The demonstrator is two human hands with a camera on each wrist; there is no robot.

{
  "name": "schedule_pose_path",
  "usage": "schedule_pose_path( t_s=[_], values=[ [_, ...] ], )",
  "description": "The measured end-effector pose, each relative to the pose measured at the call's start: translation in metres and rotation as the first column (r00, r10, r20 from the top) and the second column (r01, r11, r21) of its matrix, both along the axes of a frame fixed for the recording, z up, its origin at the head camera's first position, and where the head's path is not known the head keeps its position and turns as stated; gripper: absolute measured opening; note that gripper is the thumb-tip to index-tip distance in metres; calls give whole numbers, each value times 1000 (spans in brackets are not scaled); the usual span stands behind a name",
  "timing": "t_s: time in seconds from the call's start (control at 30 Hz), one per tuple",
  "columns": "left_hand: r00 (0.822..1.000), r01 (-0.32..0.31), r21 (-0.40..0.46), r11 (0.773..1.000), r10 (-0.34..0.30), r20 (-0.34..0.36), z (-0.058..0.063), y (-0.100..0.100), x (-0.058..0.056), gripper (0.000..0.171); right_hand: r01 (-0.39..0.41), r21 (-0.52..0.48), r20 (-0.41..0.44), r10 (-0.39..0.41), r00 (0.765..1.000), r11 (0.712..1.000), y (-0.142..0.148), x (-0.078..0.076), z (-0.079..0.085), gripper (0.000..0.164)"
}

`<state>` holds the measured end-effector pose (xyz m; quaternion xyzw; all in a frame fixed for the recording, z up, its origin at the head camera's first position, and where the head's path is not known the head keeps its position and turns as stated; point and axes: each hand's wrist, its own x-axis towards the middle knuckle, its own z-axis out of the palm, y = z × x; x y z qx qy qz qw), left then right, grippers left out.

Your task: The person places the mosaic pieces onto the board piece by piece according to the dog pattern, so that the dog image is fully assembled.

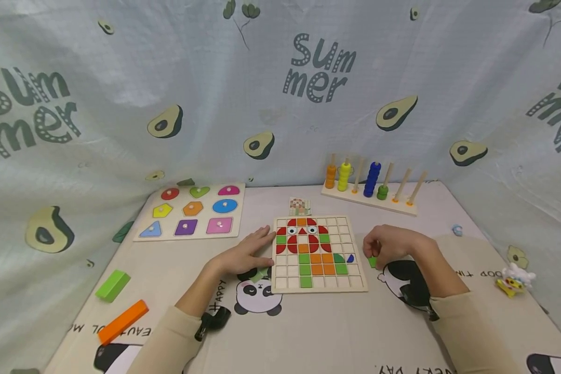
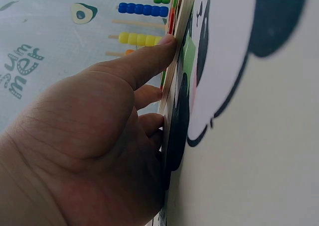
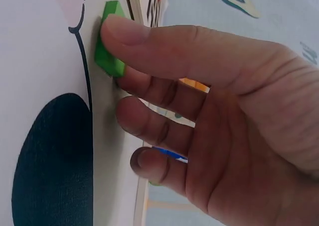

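Observation:
A square wooden grid board (image 1: 287, 283) lies on the table, with red, orange and green tiles forming an owl-like figure. Fingertips of my left hand (image 1: 246, 253) touch the board's left edge, thumb and fingers spread; the left wrist view shows the thumb (image 2: 164, 42) against that edge. Just right of the board, my right hand (image 1: 395, 245) pinches a small green square tile (image 3: 110, 42) between thumb and index finger, close over the table. A small blue rounded piece (image 1: 350, 258) sits tilted in a cell on the board's right side. Above the board lies a small picture card (image 1: 300, 206).
A shape puzzle board (image 1: 201, 223) lies at the back left. Behind on the right stands a peg stacker (image 1: 369, 200) with coloured beads. Green (image 1: 113, 285) and orange (image 1: 123, 322) blocks lie at left. A small toy figure (image 1: 514, 280) stands far right, near a little blue item (image 1: 457, 229).

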<state>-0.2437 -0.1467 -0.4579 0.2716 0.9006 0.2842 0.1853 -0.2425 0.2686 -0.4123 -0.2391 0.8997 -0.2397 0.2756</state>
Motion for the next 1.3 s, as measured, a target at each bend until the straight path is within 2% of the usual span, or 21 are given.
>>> schedule_pose_path(
  t_s=[0.13,0.23,0.33,0.43,0.53,0.7,0.93,1.17,1.3],
  values=[
    [1000,7,0,1000,-7,-1,0,0,0,79,-16,-5,-31,16,999,1000,0,-1,-1,26],
    [1000,12,-4,1000,-12,3,0,1,0,79,-39,-42,-91,35,995,998,1,-4,1,22],
    [1000,16,-3,1000,-16,-2,0,1,0,79,-51,-148,-136,31,990,988,-1,-5,5,16],
    [1000,16,-5,1000,-16,-5,0,1,0,79,-68,-272,-136,32,990,960,-10,-4,12,11],
    [1000,12,-1,1000,-12,1,0,1,0,79,-102,-321,-140,59,988,941,-26,1,17,8],
    [1000,10,1,1000,-10,-6,1,1,0,79,-188,-261,-172,146,974,947,-55,12,18,8],
    [1000,6,3,1000,-6,-8,2,1,1,79,-302,-201,-182,267,946,932,-81,23,13,10],
    [1000,3,-5,1000,-3,3,2,1,0,80,-267,-78,-144,254,956,961,-77,26,13,13],
    [1000,6,-2,1000,-6,0,1,0,0,80,-250,-38,-117,245,963,967,-75,27,12,15]
  ],
)
